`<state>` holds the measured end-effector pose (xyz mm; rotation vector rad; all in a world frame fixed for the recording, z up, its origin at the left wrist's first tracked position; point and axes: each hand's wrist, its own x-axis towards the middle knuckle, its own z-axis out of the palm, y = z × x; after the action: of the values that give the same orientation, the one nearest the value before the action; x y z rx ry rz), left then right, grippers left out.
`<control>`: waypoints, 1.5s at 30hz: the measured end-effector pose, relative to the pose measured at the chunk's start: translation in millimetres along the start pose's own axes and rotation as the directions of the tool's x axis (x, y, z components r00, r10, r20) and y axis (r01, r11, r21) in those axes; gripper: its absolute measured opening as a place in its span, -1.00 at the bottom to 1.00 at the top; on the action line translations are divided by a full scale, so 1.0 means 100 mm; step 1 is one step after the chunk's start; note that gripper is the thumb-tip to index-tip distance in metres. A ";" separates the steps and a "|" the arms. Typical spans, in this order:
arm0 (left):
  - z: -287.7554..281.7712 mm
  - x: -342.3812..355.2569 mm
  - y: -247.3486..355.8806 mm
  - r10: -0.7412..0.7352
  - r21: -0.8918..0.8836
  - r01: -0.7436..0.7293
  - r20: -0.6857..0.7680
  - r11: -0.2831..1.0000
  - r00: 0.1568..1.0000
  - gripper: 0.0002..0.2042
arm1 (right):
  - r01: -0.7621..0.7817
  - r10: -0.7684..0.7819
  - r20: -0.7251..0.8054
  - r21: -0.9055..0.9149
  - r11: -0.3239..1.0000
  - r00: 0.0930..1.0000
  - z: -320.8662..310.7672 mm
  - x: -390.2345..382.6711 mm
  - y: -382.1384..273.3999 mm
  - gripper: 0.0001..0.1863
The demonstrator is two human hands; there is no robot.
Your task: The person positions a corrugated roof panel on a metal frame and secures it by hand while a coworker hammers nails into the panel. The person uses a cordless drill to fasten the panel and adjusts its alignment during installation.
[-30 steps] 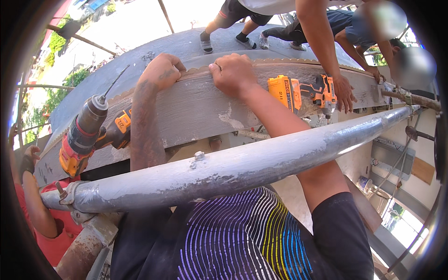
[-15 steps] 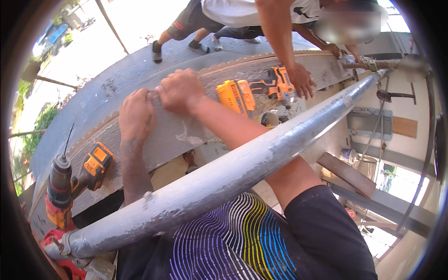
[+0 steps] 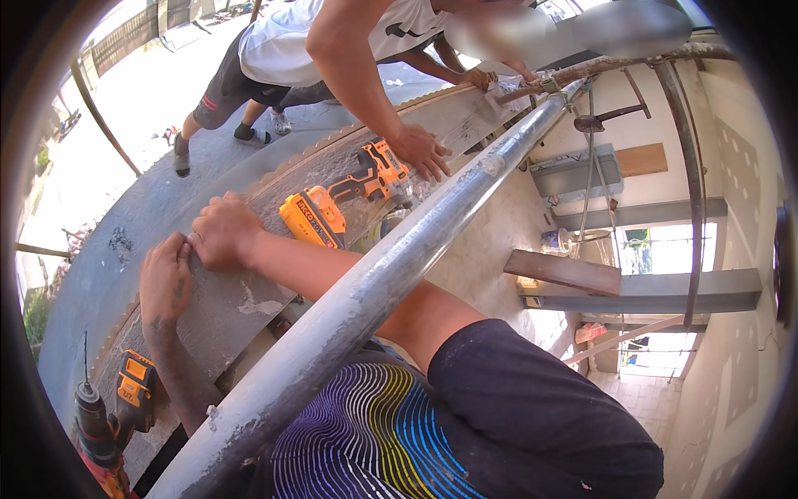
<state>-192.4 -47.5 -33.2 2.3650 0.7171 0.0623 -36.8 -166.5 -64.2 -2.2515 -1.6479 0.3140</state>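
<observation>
A long grey board (image 3: 218,312) curves across in front of me, with a scalloped trim strip (image 3: 306,156) along its far edge. My left hand (image 3: 169,279) and my right hand (image 3: 224,233) are close together at that edge, fingers curled over the strip; their fingertips are partly hidden. Right of my hands, an orange and black cordless driver (image 3: 366,179) lies on the board. A co-worker's hand (image 3: 421,152) rests flat beside it. Near my left forearm is a cordless drill (image 3: 98,428) with a long bit pointing up.
A thick metal pipe (image 3: 357,295) slants across between my body and the board, over my right arm. Beyond the board lies a grey-blue curved surface (image 3: 116,220) where a co-worker stands. More hands work at the board's far end. Below right are a plank (image 3: 565,272) and a bucket (image 3: 555,241).
The view has swung right, so the board, tools and co-worker appear farther left. My two hands stay together at the scalloped edge. The co-worker's palm remains on the board by the driver.
</observation>
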 end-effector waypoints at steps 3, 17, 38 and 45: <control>-0.06 0.01 0.02 -0.036 -0.117 0.039 0.034 0.992 0.999 -0.75 | 0.016 -0.016 -0.023 0.005 1.000 1.000 0.00 0.02 -0.01 -0.62; -0.05 0.03 -0.07 -0.006 -0.168 0.011 0.033 0.986 0.999 -0.76 | 0.001 -0.001 0.023 -0.004 1.000 1.000 -0.03 0.02 -0.04 -0.58; -0.04 0.09 0.06 -0.060 -0.034 0.062 0.057 0.998 0.997 -0.73 | -0.066 0.070 0.155 -0.034 0.997 0.985 -0.32 0.05 -0.05 -0.64; -0.13 -0.01 0.14 -0.129 -0.009 0.129 0.025 0.992 0.991 -0.72 | -0.177 0.185 0.129 -0.071 0.982 0.974 -1.70 -0.04 0.85 -0.47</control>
<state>-188.8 -49.4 -14.6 2.2993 0.8538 -0.0182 99.0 -216.7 59.4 -2.4805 -1.5354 0.4788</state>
